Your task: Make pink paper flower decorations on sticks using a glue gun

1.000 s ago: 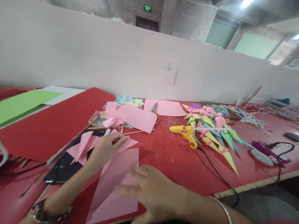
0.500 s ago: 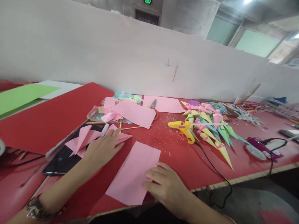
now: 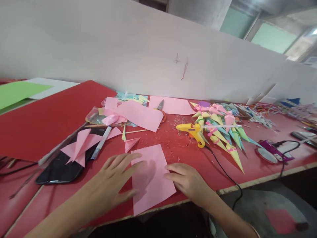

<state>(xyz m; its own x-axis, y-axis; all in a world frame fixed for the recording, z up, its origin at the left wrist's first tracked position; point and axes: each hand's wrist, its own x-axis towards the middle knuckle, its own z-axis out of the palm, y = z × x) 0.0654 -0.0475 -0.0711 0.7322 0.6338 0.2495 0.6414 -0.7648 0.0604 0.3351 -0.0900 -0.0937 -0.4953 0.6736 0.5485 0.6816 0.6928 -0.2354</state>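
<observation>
Pink sheet, moved: since the earlier frame, the pink sheet (image 3: 151,191) has been turned so that its far end is swung leftward, and the left hand (image 3: 109,185) has been drawn back from the small folded pink piece (image 3: 131,144) to the sheet's left side.
Pink sheet, risk: the near corner is set at the table edge (image 3: 170,204), so it could be bent or caught there if the sheet were pulled nearer; a crooked crease could be caused by uneven pressure from the two sides.
Glue gun, risk: if the cord (image 3: 223,165) were snagged by the right forearm, the yellow glue gun (image 3: 192,129) could be dragged.
Pink sheet, direction: the long axis is run from the table edge toward the white wall (image 3: 138,53), the far end leaned slightly left.
Pink sheet, place: it is laid flat on the red table, between the hands, nearer than the scissors (image 3: 163,116).
Left hand: fingers are spread, palm down, over the left edge; firm contact cannot be told.
Right hand: the right hand (image 3: 189,183) is laid at the right edge, fingers slightly bent; whether anything is pinched cannot be told.
</observation>
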